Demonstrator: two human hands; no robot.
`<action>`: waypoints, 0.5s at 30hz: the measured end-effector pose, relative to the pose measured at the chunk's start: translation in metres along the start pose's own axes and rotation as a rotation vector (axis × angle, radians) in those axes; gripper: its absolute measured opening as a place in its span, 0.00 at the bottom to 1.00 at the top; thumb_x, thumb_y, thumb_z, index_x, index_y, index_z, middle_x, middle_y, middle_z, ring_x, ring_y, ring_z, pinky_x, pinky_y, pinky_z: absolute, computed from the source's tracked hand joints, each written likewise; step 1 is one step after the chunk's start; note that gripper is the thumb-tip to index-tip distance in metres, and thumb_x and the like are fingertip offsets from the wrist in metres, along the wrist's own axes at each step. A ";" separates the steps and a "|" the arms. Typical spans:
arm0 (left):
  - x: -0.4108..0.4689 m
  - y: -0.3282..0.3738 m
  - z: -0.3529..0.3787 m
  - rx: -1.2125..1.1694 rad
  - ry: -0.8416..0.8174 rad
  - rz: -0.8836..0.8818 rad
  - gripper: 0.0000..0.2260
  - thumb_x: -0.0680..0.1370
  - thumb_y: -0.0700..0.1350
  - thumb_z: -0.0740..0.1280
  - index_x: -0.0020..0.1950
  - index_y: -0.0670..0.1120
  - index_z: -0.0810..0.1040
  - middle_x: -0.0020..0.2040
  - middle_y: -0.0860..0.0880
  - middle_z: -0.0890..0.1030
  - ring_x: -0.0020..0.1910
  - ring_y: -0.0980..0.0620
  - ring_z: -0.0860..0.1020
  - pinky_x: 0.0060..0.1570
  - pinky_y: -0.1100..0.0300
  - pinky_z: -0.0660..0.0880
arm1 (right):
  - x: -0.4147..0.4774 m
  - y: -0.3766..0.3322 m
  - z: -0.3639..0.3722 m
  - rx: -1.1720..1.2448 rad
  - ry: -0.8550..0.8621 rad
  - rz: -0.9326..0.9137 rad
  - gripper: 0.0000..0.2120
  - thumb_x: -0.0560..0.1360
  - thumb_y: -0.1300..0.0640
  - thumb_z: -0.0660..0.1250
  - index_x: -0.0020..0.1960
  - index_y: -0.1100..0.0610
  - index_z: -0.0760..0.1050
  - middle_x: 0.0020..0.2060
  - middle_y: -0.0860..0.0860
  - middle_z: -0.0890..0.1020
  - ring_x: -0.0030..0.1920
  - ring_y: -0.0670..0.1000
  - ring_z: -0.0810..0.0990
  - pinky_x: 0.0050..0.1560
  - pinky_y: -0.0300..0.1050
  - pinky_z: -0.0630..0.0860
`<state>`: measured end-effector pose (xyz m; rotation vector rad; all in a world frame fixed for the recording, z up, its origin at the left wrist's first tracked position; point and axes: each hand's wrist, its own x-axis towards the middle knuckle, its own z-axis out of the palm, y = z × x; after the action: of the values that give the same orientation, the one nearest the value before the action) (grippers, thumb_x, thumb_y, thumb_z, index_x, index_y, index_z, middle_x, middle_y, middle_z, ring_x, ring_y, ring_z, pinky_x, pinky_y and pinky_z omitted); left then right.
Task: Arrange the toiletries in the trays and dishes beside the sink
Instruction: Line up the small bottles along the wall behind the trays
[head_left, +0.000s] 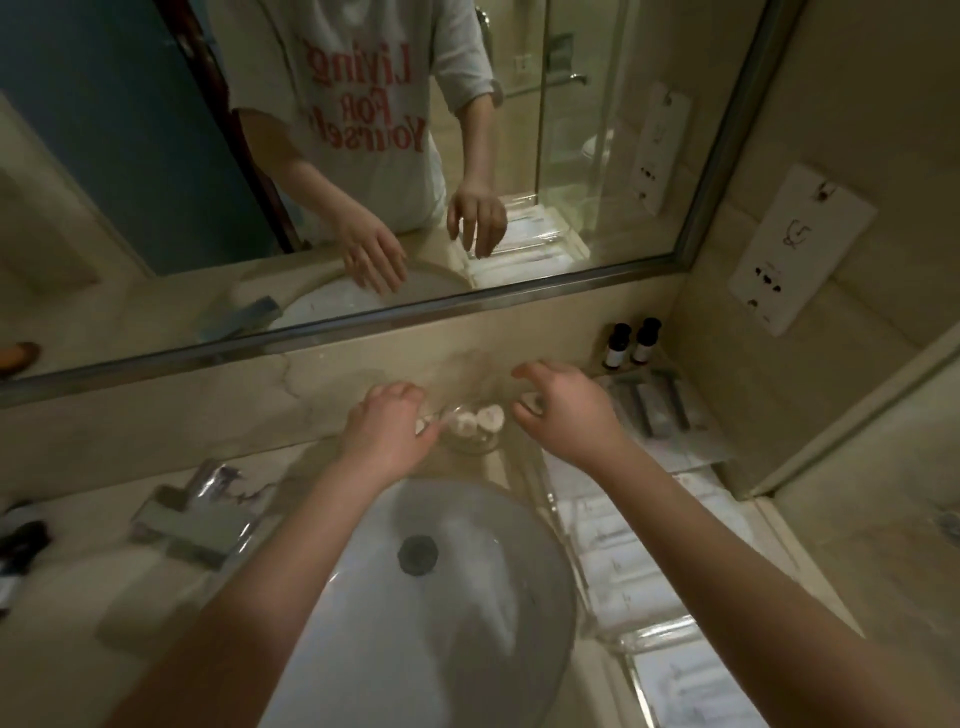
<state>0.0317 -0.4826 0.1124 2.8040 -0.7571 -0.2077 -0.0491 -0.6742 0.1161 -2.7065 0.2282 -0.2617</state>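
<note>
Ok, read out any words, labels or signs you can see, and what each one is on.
"Living For Yoursel", mirrored, on the shirt reflected in the mirror; end cut off.
Two dark bottles: white labels, too small to read.
The wall plate: markings blurred.
The white packets: print too faint.

both forearms are bare, running from the lower edge of the frame up to the left hand and the right hand at the centre. in the mirror across the upper half, the person wears a loose white t-shirt with large red lettering in three lines, reversed by the reflection, reading "living for yourself". its wide sleeve, at upper centre, ends near the elbow in a folded cuff.
</note>
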 end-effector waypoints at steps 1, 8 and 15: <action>-0.012 -0.011 -0.004 -0.012 0.008 -0.019 0.24 0.73 0.56 0.60 0.63 0.42 0.74 0.63 0.42 0.76 0.63 0.41 0.72 0.62 0.50 0.71 | -0.003 -0.014 0.004 0.008 -0.020 -0.017 0.19 0.74 0.50 0.64 0.64 0.53 0.72 0.60 0.51 0.78 0.57 0.56 0.77 0.50 0.48 0.75; -0.104 -0.103 -0.016 -0.059 0.052 -0.149 0.20 0.75 0.51 0.64 0.62 0.42 0.75 0.65 0.42 0.74 0.66 0.42 0.70 0.65 0.51 0.68 | -0.026 -0.120 0.055 0.099 -0.159 -0.137 0.16 0.74 0.52 0.64 0.61 0.54 0.75 0.56 0.52 0.80 0.56 0.55 0.78 0.49 0.46 0.74; -0.184 -0.221 -0.014 -0.063 0.030 -0.384 0.17 0.75 0.50 0.64 0.62 0.46 0.75 0.64 0.45 0.74 0.63 0.43 0.71 0.62 0.51 0.71 | -0.042 -0.242 0.124 0.191 -0.296 -0.331 0.16 0.74 0.56 0.64 0.61 0.56 0.75 0.54 0.55 0.81 0.54 0.57 0.78 0.51 0.47 0.75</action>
<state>-0.0174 -0.2007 0.0831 2.8585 -0.1942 -0.2476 -0.0335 -0.4002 0.0989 -2.5385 -0.3171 0.0261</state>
